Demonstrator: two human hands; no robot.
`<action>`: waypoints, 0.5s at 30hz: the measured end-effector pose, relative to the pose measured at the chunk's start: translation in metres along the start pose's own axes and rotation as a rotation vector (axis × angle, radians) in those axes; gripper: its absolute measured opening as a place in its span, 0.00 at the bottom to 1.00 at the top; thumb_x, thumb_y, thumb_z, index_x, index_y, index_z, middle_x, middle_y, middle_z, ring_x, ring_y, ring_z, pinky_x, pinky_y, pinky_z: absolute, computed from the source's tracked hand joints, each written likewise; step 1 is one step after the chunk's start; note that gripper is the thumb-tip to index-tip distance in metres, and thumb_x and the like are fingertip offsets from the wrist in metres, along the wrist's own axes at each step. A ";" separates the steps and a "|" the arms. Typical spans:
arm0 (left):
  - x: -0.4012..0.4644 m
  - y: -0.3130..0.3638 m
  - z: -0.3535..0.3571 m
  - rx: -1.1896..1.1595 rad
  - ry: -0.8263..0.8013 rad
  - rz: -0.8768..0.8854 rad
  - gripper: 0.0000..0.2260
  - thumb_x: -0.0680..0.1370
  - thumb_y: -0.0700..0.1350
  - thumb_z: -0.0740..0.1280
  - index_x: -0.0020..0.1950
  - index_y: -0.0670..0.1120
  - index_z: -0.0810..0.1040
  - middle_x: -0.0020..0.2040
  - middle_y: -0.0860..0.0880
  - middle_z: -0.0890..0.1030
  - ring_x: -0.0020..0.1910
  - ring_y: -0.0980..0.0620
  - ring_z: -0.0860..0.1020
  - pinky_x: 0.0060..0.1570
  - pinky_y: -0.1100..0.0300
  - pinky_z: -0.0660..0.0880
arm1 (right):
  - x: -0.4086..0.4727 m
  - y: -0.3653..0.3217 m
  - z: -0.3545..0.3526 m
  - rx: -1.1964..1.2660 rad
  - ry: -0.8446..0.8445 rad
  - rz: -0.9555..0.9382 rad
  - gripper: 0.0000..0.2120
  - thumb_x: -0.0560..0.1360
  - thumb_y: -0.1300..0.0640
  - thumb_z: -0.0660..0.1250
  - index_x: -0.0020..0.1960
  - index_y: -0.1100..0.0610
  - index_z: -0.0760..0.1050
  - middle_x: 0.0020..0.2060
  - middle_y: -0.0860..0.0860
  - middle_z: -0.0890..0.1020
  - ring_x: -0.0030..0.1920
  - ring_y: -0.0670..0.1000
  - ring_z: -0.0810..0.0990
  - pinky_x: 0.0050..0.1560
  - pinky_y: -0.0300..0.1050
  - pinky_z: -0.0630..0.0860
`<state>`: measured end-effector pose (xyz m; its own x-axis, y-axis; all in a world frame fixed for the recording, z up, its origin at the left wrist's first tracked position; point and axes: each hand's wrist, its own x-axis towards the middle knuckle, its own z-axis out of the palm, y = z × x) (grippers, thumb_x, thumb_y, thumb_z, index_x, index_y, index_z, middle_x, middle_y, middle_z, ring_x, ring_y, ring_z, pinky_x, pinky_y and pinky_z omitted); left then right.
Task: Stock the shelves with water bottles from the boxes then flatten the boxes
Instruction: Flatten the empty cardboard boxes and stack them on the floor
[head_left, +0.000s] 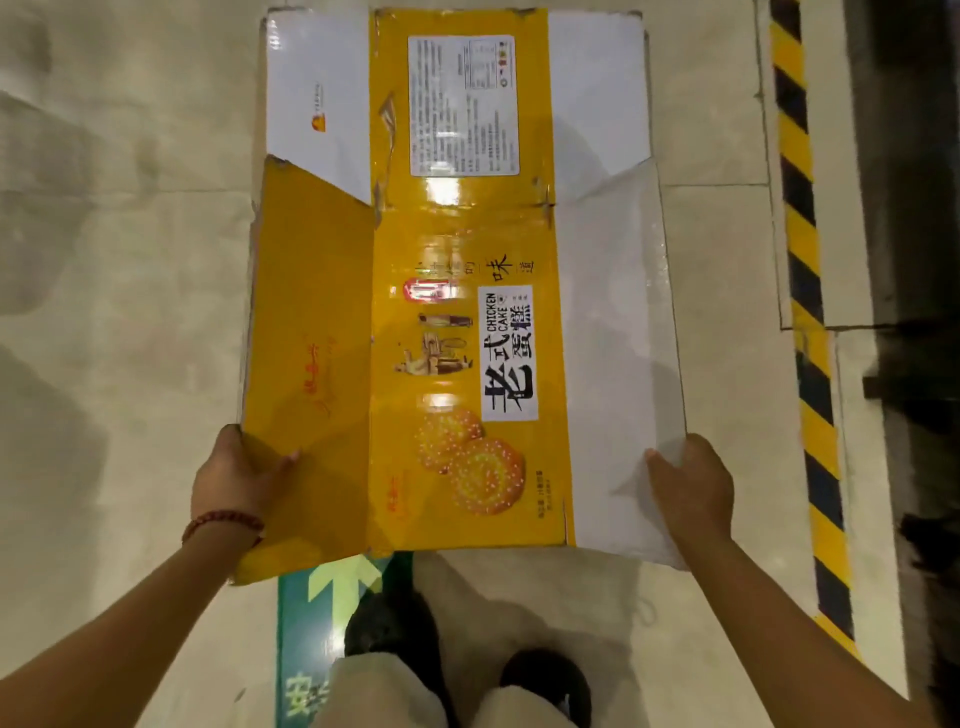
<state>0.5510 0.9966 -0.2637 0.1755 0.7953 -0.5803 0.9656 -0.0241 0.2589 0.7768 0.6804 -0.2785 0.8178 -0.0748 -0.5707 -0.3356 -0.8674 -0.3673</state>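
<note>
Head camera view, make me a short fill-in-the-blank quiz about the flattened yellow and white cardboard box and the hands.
1. The flattened yellow and white cardboard box is held by ____ hands.
2. The red bead bracelet sits on the ____ wrist.
3. The right hand grips the box's ____ panel.
4. The floor stripe is yellow and ____.

Missing words: two; left; white; black

Flattened box (457, 291) was held out in front of the person, above the floor (130, 260), long side running away from the body. Left hand (234, 483) gripped its near left edge; right hand (691, 488) gripped its near right edge, thumbs on top. Two shoes (389, 634) stood below the box's near edge, the left one on a floor sticker (301, 649). Striped floor tape (805, 312) ran along the right, well apart from the box.
</note>
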 end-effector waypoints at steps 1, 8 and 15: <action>0.001 -0.006 0.009 -0.001 0.004 -0.007 0.19 0.74 0.47 0.71 0.54 0.38 0.67 0.46 0.41 0.71 0.44 0.43 0.69 0.40 0.48 0.66 | 0.004 0.005 0.006 0.001 0.001 0.000 0.10 0.76 0.58 0.64 0.54 0.63 0.70 0.49 0.59 0.78 0.47 0.58 0.75 0.42 0.46 0.67; 0.039 -0.056 0.043 0.051 -0.011 -0.094 0.25 0.70 0.55 0.73 0.51 0.37 0.69 0.47 0.36 0.74 0.47 0.37 0.73 0.41 0.46 0.69 | 0.043 0.044 0.037 0.007 0.014 -0.024 0.24 0.71 0.52 0.65 0.62 0.64 0.69 0.55 0.60 0.76 0.55 0.62 0.76 0.49 0.49 0.72; 0.048 -0.072 0.063 -0.132 -0.011 -0.389 0.46 0.62 0.48 0.80 0.73 0.45 0.58 0.69 0.36 0.67 0.67 0.34 0.67 0.66 0.39 0.65 | 0.065 0.070 0.051 -0.149 -0.095 0.057 0.44 0.61 0.36 0.75 0.63 0.64 0.67 0.57 0.61 0.75 0.56 0.63 0.75 0.53 0.59 0.76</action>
<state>0.5020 0.9984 -0.3590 -0.1954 0.7230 -0.6626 0.9274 0.3560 0.1150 0.7825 0.6399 -0.3793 0.7495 -0.0851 -0.6565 -0.3012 -0.9269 -0.2238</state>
